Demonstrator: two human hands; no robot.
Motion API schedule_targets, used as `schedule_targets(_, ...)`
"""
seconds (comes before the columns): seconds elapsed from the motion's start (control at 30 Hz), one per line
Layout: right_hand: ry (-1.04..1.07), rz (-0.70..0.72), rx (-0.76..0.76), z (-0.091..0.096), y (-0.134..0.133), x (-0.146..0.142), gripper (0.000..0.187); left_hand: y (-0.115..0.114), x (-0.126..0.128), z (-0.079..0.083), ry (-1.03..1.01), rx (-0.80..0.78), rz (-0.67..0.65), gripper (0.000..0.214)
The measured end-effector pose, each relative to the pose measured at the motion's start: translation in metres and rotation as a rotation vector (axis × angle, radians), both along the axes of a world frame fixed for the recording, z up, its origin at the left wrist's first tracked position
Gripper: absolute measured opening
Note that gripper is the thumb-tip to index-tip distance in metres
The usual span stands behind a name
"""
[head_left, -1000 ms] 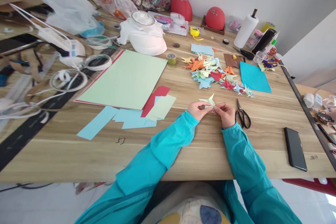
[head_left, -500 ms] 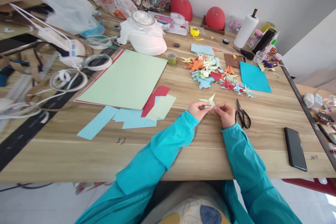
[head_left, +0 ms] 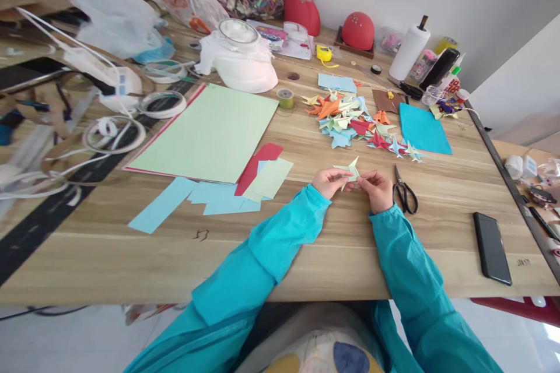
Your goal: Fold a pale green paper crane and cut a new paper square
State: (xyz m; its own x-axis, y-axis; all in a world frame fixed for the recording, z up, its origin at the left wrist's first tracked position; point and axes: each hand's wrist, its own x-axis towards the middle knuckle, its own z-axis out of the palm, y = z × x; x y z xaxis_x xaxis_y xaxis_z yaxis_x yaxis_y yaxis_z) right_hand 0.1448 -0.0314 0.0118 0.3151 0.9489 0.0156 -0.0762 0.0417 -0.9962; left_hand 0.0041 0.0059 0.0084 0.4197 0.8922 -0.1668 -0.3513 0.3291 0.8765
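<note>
A pale green paper crane [head_left: 352, 169] is held just above the wooden table, with pointed tips sticking up. My left hand [head_left: 330, 182] pinches it from the left, thumb and fingers closed on the folded paper. From the right, the thumb and fingertips of my right hand [head_left: 376, 187] grip its lower part; the exact fold there is hidden. Black-handled scissors [head_left: 406, 192] lie right beside my right hand, blades pointing away. Beyond my hands sits a heap of folded paper cranes [head_left: 345, 119] in orange, red, blue, green and yellow.
Left of my hands lie cut paper strips [head_left: 227, 197] and large pale green sheets [head_left: 210, 131]. A thread spool [head_left: 286, 98] stands near the heap. Turquoise paper [head_left: 424, 128] lies behind the scissors, a phone [head_left: 492, 247] at the right. Cables [head_left: 114, 134] clutter the far left.
Both hands stay nearly in place, still on the green paper crane. The crane and fingers have shifted very slightly; the things on the table have not moved.
</note>
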Motion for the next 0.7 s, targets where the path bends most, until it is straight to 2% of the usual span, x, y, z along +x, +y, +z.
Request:
schedule_targets(0.1, 0.004, 0.002, -0.002, -0.0010, 0.0003, 0.0009, 0.022, 0.0022, -0.0016, -0.0006, -0.034, -0.041, -0.002, 0.035)
schedule_targets(0.47, 0.043, 0.019, -0.011, -0.0003, -0.0002, 0.0004, 0.021, 0.0025, 0.0031, -0.0073, 0.109, 0.145, 0.046, 0.034)
schedule_targets(0.7, 0.081, 0.031, -0.025, -0.0025, 0.0014, -0.0003, 0.022, 0.0006, 0.0015, -0.0047, 0.146, 0.164, 0.062, 0.031)
